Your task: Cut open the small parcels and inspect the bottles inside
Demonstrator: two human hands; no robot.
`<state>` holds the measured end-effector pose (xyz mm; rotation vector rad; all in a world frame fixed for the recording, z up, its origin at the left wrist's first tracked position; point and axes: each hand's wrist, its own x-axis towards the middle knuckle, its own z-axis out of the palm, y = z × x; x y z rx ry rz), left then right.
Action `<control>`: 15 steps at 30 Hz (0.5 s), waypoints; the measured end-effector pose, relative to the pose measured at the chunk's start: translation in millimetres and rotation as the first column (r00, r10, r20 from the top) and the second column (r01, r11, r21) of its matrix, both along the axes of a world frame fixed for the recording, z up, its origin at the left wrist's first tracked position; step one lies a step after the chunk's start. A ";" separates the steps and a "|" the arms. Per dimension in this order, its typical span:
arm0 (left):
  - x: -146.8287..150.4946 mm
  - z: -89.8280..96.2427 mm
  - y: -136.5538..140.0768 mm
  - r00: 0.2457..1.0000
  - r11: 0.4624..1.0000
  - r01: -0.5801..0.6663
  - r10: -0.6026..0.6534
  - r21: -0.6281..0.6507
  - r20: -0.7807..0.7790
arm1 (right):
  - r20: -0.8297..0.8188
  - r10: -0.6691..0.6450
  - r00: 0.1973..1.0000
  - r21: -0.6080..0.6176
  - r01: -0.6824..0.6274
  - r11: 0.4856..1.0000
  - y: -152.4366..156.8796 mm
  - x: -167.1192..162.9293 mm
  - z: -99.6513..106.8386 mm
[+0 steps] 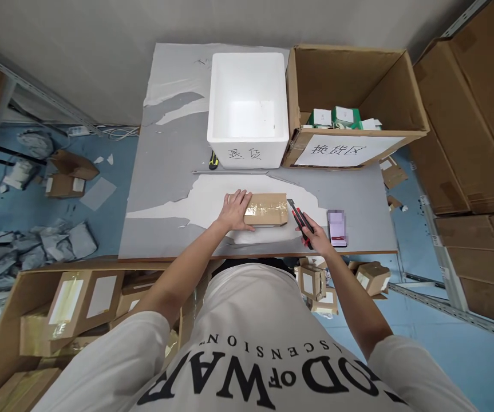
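A small taped cardboard box (266, 209) lies on the torn white patch of the tabletop. My left hand (234, 212) grips its left end, fingers over the far side and thumb along the near side. In my right hand (314, 233) is a black and red utility knife (301, 222). Its blade is out and points at the box's right end, very close to it; whether it touches I cannot tell. Clear tape runs along the top of the box. A phone (337, 228) with a lit screen lies just right of my right hand.
Behind the work spot stand a white foam box (248, 153) and a large carton (358, 136) with small green and white boxes inside. A yellow and black cutter (214, 160) lies by the foam box. Below left, a big carton (4, 297) holds several parcels. Shelving stands right.
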<state>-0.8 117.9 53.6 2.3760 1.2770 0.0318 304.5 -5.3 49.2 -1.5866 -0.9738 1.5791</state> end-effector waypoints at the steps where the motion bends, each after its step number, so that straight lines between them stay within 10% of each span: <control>1: -0.5 -0.1 -0.7 1.000 1.000 -0.005 0.005 0.006 0.010 | -0.012 0.004 1.000 -0.004 -0.005 1.000 0.3 0.7 1.4; 15: -3.0 -10.5 -6.6 0.984 0.996 -0.032 0.017 0.083 0.178 | 0.016 0.178 0.984 -0.132 -0.175 0.976 -6.4 30.3 25.5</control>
